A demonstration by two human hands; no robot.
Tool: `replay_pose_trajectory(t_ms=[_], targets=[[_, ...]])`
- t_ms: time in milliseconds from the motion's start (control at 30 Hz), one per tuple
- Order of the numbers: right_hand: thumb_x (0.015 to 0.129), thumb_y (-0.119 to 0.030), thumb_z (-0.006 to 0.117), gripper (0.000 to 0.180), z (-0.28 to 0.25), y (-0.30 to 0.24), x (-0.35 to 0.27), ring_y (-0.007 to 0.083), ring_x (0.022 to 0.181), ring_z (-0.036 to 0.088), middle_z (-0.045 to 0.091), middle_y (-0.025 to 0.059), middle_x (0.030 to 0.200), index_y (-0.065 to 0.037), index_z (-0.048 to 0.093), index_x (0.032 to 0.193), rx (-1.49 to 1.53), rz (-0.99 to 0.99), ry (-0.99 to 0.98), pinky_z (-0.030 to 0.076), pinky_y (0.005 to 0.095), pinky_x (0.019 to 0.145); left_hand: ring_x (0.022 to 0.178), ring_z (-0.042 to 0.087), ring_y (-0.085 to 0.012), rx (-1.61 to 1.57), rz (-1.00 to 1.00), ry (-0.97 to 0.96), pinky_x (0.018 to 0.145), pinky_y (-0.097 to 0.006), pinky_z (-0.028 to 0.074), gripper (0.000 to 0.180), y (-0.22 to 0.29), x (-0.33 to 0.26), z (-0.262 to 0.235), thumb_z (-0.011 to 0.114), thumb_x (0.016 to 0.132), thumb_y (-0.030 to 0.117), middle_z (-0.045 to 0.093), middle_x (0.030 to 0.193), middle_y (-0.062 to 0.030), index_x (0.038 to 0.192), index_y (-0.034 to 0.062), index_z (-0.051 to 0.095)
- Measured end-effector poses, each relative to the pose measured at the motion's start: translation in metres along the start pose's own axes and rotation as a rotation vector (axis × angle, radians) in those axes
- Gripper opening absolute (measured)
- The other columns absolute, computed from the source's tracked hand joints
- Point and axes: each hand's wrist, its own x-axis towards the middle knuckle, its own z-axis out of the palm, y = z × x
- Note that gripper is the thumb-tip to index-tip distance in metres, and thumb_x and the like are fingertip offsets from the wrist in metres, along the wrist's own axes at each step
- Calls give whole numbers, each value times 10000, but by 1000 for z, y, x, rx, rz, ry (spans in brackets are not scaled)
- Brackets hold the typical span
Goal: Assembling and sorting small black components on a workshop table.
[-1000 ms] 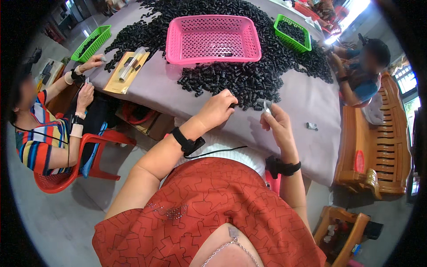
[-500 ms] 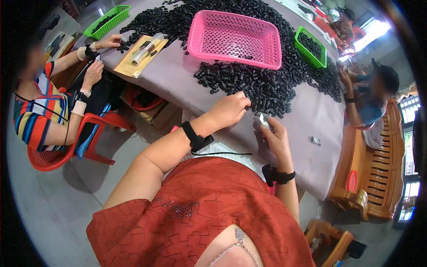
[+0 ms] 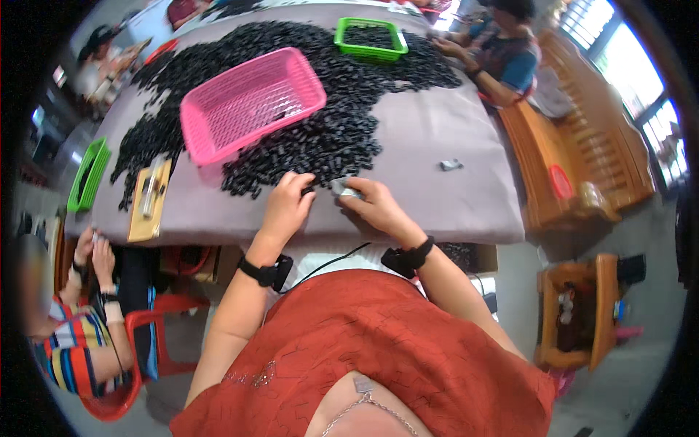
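Small black plastic pieces (image 3: 320, 149) lie in a wide heap on the grey-covered table (image 3: 426, 207). My left hand (image 3: 286, 207) is at the heap's near edge, fingers pinched on one small black piece (image 3: 308, 191). Just to its right, my right hand (image 3: 378, 207) is closed on a small silvery-grey object (image 3: 344, 187), whose kind I cannot make out. The two hands are apart, with a narrow gap between them. Beyond them a pink perforated basket (image 3: 191, 124) stands in the heap, with a few black bits inside.
Green baskets (image 3: 371, 52) (image 3: 95, 182) stand at the back and far left. A tan board (image 3: 145, 227) bears a clear tube (image 3: 151, 193). Grey crumpled scrap (image 3: 451, 165) lies to the right. People sit at left (image 3: 80, 342) and back right (image 3: 502, 54); a wooden bench (image 3: 582, 160) stands right.
The view has turned rightward, so the table and baskets appear further left. My left hand still pinches a black piece and my right still holds the silvery-grey object.
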Motion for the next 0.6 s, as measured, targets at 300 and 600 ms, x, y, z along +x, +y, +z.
replay_pose_trajectory(t_ms=[300,600], targets=[[864,-142,607,211,-4,6,-7,123,703,614,645,61,801,1,624,1017,133,29,-9,503,288,650,680,580,-193,-44,-125,-3,631,-303,474,217,5,-1,-1,652,794,45,558,851,-95,1008,22,628],[768,-274,631,308,-10,-2,8,322,814,645,676,164,890,-46,669,972,-309,-96,-34,495,400,745,675,557,-126,-46,-81,-44,637,-251,467,155,-6,4,3,636,819,17,549,874,-70,973,8,631]])
